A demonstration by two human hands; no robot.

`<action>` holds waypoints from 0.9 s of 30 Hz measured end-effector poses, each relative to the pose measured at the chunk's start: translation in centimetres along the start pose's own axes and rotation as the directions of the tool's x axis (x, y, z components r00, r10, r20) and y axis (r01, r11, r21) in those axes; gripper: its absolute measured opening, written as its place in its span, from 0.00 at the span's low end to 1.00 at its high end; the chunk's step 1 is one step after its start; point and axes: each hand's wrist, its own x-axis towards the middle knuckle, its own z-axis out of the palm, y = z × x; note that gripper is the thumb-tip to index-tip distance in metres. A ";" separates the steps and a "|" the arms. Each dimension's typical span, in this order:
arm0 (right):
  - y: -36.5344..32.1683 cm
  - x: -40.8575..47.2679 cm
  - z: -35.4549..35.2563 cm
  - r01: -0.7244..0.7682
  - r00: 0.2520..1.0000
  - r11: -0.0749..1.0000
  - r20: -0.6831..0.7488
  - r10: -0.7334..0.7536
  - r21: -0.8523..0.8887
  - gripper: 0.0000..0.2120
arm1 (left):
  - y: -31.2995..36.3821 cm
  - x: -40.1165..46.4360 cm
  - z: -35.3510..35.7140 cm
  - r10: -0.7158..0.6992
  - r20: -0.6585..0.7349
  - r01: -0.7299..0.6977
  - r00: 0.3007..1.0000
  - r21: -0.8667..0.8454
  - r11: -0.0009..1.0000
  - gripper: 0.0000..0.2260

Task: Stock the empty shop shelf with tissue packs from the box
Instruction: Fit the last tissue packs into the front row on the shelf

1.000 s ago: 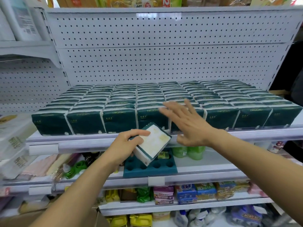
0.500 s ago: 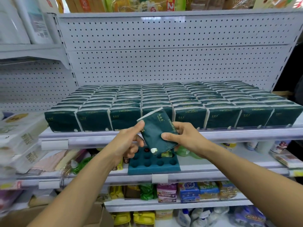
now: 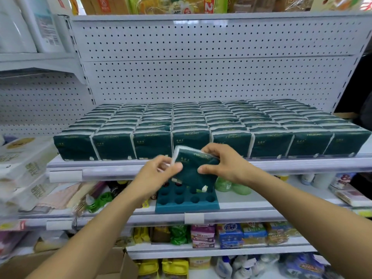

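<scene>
A dark green tissue pack (image 3: 193,168) with white ends hangs tilted in front of the shelf edge, held between both hands. My left hand (image 3: 159,174) pinches its left end. My right hand (image 3: 223,164) grips its top and right side, thumb on the front. Behind it the white shelf (image 3: 124,168) carries several rows of matching green tissue packs (image 3: 201,121), packed from front to back. A cardboard box (image 3: 112,264) shows at the bottom left, its inside hidden by my left arm.
A white pegboard (image 3: 201,77) backs the shelf. One shelf down sit a teal tray with round holes (image 3: 187,200), green bottles (image 3: 231,186) and assorted goods. White packs (image 3: 22,164) stack on the left. Lower shelves hold packets and cleaning bottles.
My right hand came off the shelved packs and took hold of the pack in my left hand. The pack was turned from its pale face to its green face and raised toward the shelf edge.
</scene>
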 end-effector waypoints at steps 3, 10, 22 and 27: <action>-1.5 1.6 -1.2 0.049 0.994 0.930 -0.069 -0.080 -0.364 0.19 | 0.9 1.3 -1.3 0.194 -0.277 -0.143 0.941 0.195 0.970 0.19; -2.5 6.2 -1.7 0.082 0.992 0.677 -0.005 -0.126 -0.731 0.25 | 1.1 4.4 -2.4 0.602 -0.063 -0.439 0.796 0.624 0.647 0.27; 1.1 6.8 -0.2 0.099 0.925 0.392 -0.061 -0.375 -0.915 0.36 | -1.1 8.7 -1.0 0.678 0.066 -0.346 0.732 0.893 0.287 0.38; 1.8 7.1 -0.1 0.038 0.960 0.313 -0.052 -0.275 -0.949 0.45 | -1.2 9.6 -1.0 0.693 0.071 -0.353 0.717 0.895 0.273 0.38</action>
